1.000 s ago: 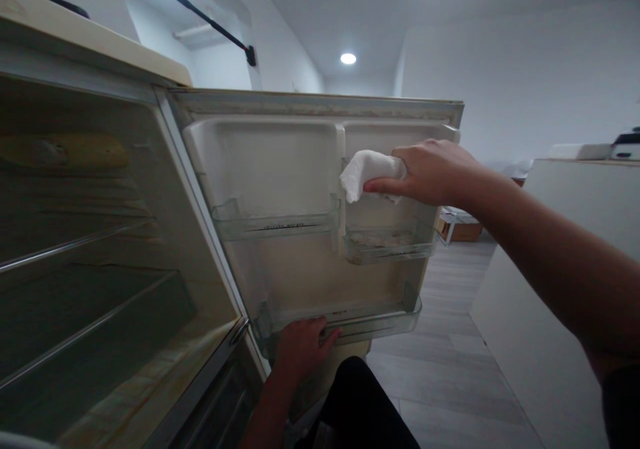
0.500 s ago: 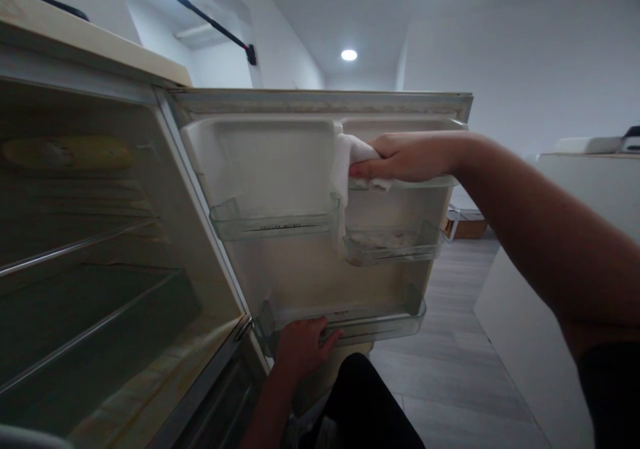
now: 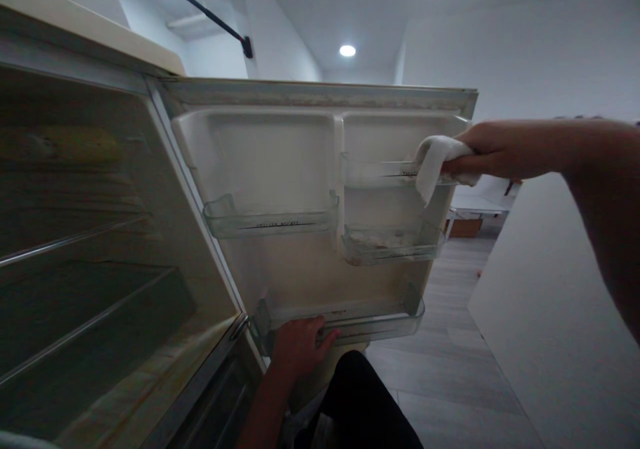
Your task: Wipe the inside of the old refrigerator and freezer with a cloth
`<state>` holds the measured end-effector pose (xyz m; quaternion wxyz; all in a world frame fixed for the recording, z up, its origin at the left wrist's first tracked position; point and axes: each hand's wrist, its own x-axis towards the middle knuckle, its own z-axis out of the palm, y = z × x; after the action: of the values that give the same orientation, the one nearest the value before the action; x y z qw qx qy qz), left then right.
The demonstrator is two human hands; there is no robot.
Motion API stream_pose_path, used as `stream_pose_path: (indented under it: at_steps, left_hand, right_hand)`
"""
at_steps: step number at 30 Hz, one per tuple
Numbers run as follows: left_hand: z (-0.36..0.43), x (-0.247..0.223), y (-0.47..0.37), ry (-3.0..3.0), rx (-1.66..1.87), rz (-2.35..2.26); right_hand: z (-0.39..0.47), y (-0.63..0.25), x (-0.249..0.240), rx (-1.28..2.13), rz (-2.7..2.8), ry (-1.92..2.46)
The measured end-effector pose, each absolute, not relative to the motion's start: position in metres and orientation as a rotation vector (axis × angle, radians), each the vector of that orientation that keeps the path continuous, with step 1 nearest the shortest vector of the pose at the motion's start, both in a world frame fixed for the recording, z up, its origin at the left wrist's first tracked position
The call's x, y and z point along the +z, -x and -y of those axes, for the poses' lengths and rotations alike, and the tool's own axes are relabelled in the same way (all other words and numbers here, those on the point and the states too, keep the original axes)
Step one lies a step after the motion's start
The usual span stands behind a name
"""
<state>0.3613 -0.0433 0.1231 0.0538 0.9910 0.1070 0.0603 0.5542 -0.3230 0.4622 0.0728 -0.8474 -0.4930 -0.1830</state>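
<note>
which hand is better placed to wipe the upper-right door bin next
Probably the right: the right hand holds the white cloth at the upper-right bin, while the left hand is at the lowest bin, no cloth visible.

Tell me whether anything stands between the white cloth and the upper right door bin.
Nothing visible stands between them: the right hand holds the white cloth in front of the upper right door bin's outer end. Whether they touch is unclear.
</note>
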Motion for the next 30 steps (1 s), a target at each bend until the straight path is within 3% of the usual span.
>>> stream_pose_path:
  at_steps: [2,6,8,13,21,30]
  left_hand:
    - [0.044,0.123,-0.361,-3.003,0.191,-0.337]
    - [0.044,0.122,-0.361,-3.003,0.18,-0.36]
    - [0.044,0.123,-0.361,-3.012,0.175,-0.354]
    - [0.044,0.123,-0.362,-3.029,0.188,-0.337]
    - [0.043,0.122,-0.363,-3.032,0.18,-0.331]
    - [0.042,0.122,-0.361,-3.021,0.178,-0.32]
  right_hand:
    - [0.328,-0.547,0.457,-0.538,1.628,2.587]
    - [0.318,-0.522,0.433,-1.298,1.705,2.161]
    - [0.304,-0.511,0.414,-1.462,1.765,2.026]
    - [0.259,-0.499,0.374,-1.463,1.761,2.13]
    - [0.207,-0.498,0.363,-1.614,1.546,2.076]
    - [0.226,-0.513,0.357,-1.718,1.545,2.029]
